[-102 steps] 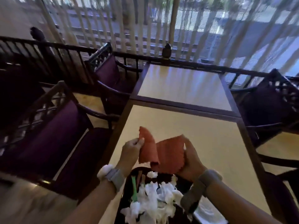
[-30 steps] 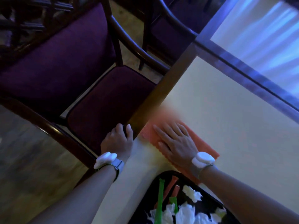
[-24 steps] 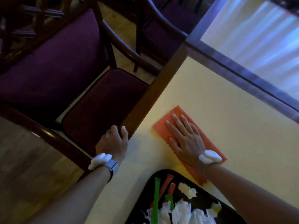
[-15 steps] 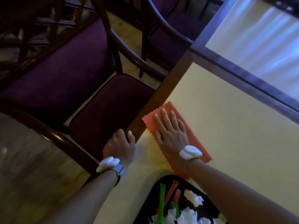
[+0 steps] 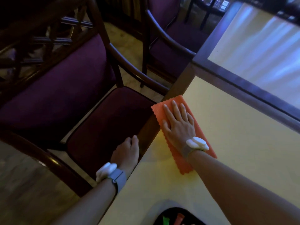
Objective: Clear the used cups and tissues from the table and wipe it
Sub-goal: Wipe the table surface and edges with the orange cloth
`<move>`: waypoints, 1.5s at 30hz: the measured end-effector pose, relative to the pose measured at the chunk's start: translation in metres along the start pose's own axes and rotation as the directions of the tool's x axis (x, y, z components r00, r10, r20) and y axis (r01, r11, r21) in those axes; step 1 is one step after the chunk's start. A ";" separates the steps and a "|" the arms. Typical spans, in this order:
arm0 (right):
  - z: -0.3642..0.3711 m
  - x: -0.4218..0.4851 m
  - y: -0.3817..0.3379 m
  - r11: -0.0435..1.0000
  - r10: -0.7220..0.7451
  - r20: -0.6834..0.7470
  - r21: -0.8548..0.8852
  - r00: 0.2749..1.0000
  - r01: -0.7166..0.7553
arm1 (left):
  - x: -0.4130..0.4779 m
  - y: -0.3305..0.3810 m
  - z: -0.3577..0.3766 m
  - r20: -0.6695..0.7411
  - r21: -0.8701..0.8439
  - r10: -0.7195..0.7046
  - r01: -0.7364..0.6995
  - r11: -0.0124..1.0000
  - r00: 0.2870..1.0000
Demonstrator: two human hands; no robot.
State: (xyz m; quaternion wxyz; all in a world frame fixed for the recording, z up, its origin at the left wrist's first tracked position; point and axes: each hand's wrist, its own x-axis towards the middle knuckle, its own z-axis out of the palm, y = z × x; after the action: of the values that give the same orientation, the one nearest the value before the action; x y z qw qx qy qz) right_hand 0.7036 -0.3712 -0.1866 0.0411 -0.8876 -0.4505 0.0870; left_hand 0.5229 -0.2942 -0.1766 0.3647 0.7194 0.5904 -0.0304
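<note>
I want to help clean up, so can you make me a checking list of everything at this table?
Surface: yellow table, dark wooden edge.
Job's things: orange cloth spread flat at the left edge; black tray at the near edge, holding a green stick and an orange stick.
Clutter: nothing seen.
Hands: right hand flat on the cloth; left hand at the table's edge, grip unclear.
Cables: nothing seen.
Surroundings: purple chair beside the table; second table beyond.
</note>
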 end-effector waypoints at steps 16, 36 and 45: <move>-0.019 0.149 0.086 0.986 -0.129 -0.043 -0.114 0.991 0.124 | 0.074 0.121 0.053 -0.178 0.164 0.198 -0.170 0.972 0.964; -0.044 0.119 0.190 0.997 0.052 -0.019 -0.051 0.998 -0.053 | 0.079 0.122 0.062 -0.223 0.179 0.222 -0.184 0.967 0.949; -0.029 0.076 0.138 0.871 0.490 -0.076 0.047 0.868 -0.488 | 0.084 0.122 0.064 -0.236 0.211 0.213 -0.164 0.964 0.948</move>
State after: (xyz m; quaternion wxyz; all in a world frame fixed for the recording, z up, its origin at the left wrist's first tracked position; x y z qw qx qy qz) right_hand 0.8625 -0.3914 -0.1879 0.0485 -0.9750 -0.2078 0.0626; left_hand 0.6790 -0.2649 -0.2040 0.2165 0.8019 0.5552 0.0421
